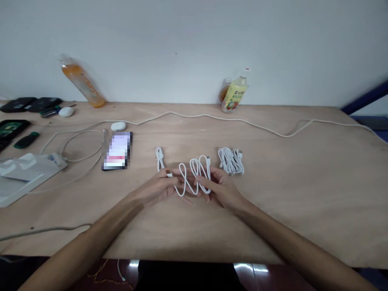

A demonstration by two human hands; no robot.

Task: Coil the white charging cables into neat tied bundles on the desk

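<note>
Both my hands meet at the middle of the wooden table (pixel 303 194) over a white cable (pixel 194 176) that lies in loose loops. My left hand (pixel 157 188) pinches one end of this cable near its plug. My right hand (pixel 221 188) has its fingers closed round the loops on the other side. A small coiled white cable (pixel 159 158) lies just beyond my left hand. A bundle of coiled white cables (pixel 230 160) rests just beyond my right hand.
A phone (pixel 117 150) lies left of the cables, with a white earbud case (pixel 118 126) behind it. A long white cord (pixel 242 120) runs across the back. Two drink bottles (pixel 235 93) (pixel 81 81) lean on the wall. Plastic packaging (pixel 21 171) and dark devices (pixel 27 104) sit far left.
</note>
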